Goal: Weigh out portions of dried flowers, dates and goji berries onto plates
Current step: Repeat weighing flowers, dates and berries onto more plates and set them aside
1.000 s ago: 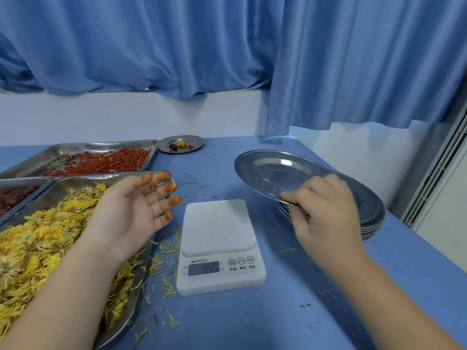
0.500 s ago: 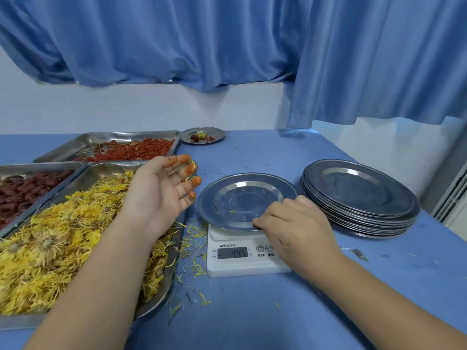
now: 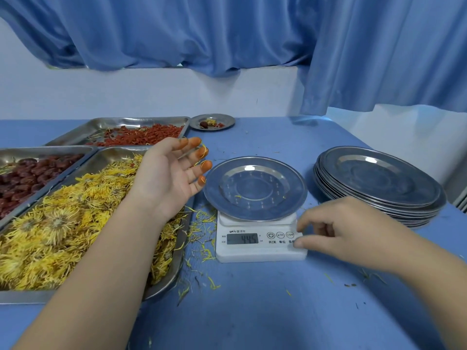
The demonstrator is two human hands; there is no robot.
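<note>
Bare table [image 3: 252, 311] is seen before the scale [image 3: 260, 253], with stacked plates [image 3: 379, 183] near the right edge. The plate [image 3: 255, 188] is set on the scale; the left hand [image 3: 171, 178], fingers spread palm-up, is held just beside its left rim, and the right hand [image 3: 353, 233], loosely curled on nothing, touches the scale's front corner. Dried flowers [image 3: 63, 228], dates [image 3: 30, 173] and goji berries [image 3: 141, 137] are kept in trays [image 3: 161, 286] at the left.

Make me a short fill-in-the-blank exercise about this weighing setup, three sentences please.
The single plate rests on the white ____.
The left hand is held open above the tray of yellow dried ____.
The stack of spare plates sits on the ____ side of the table.
Missing words: scale, flowers, right.
</note>
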